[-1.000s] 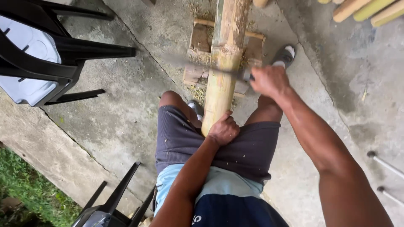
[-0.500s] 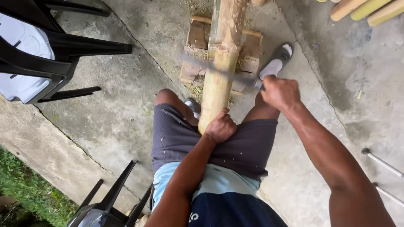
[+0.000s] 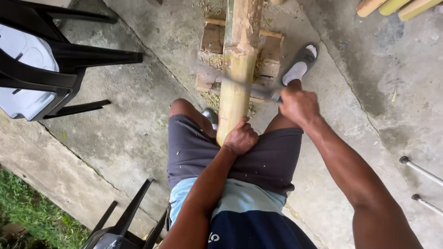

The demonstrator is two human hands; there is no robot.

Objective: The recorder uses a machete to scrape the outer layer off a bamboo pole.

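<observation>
Bamboo pole on wooden block | left hand clenched on pole's near end | right hand grasping blade laid across pole

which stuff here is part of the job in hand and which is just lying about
In use: bamboo pole, blade in right hand, left hand gripping the pole's end, wooden block under it.

Lying about: black plastic chairs, cut bamboo lengths, metal rods.

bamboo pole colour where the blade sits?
Pale yellow-tan, darker brown farther up the bamboo pole; head view shows it best.
</observation>
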